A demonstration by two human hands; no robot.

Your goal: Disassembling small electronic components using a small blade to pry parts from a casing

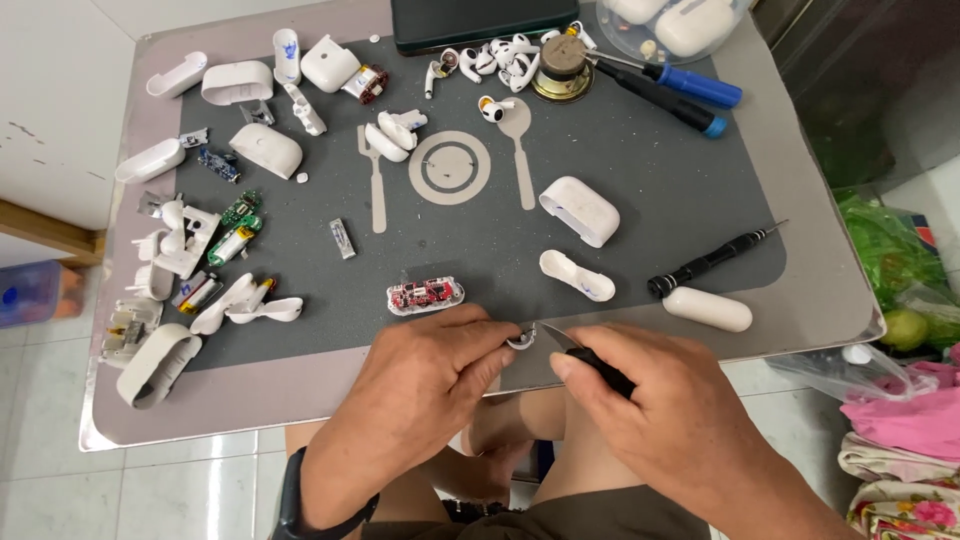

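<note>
A small white curved plastic piece (521, 342) sits at the worktop's (800, 300) near edge, pinched in the left hand (425, 385). The right hand (660, 400) grips a black-handled knife (580, 350), its blade tip touching the piece. Short, shallow cuts away from the fingers seem safest. Beyond the piece lie one red circuit board (425, 295) and three screwdrivers.

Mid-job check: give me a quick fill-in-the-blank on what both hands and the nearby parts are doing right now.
1. The right hand grips a small black-handled ____ with a bare metal blade.
2. The left hand pinches a small ____ plastic piece at the blade's tip.
3. The red circuit board in its white shell lies just beyond the ____ hand.
4. The black precision screwdriver lies on the ____ mat.

Missing words: knife; white; left; grey
</note>
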